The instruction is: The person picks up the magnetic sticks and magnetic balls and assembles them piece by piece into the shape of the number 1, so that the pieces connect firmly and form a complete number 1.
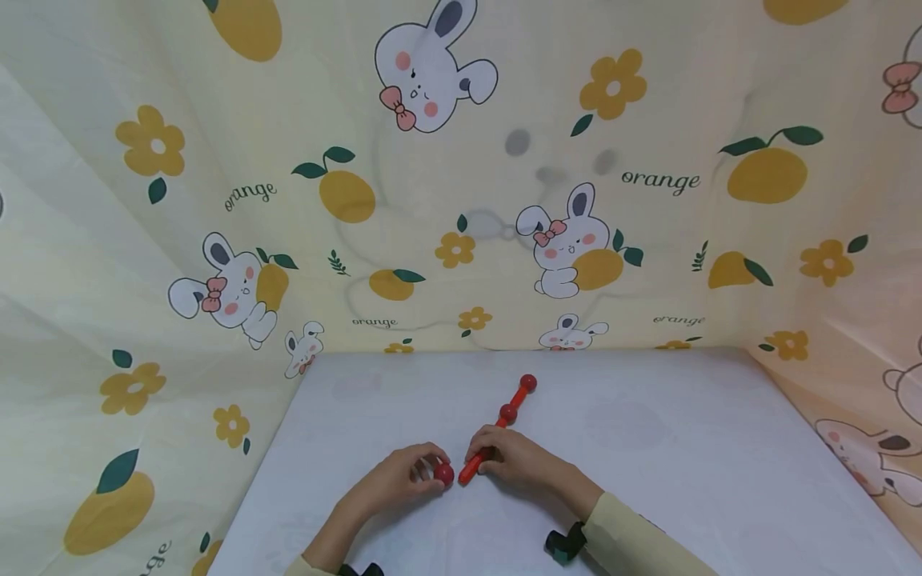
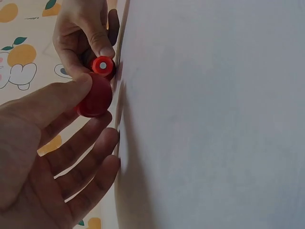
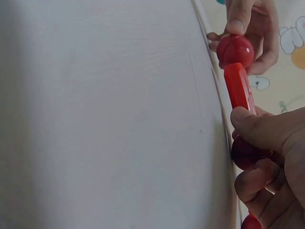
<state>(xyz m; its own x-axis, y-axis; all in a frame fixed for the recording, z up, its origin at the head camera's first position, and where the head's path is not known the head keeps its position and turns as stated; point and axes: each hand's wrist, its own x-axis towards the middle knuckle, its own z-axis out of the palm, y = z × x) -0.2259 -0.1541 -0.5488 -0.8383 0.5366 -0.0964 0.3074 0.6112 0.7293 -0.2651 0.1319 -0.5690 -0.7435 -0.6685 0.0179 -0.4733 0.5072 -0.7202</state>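
Observation:
My left hand [image 1: 400, 480] pinches a loose red ball [image 1: 443, 474] between thumb and fingers. To its right, my right hand [image 1: 520, 459] grips a chain of red rods and balls that slants away over the table. The nearest rod [image 1: 470, 470] sticks out of this hand toward the ball, with a small gap between them in the head view. A pale round spot marks that rod's end face [image 2: 103, 66] in the left wrist view. Beyond the fingers come a middle ball [image 1: 507, 414] and a far end ball [image 1: 528, 383]. Another ball [image 3: 248, 153] lies under the right fingers, partly hidden.
Both hands work over a white tabletop [image 1: 670, 464]. A patterned cloth [image 1: 432, 184] with rabbits and oranges rises behind it and along both sides. Dark wrist devices, including one at the right cuff [image 1: 565, 542], sit near the front of the table.

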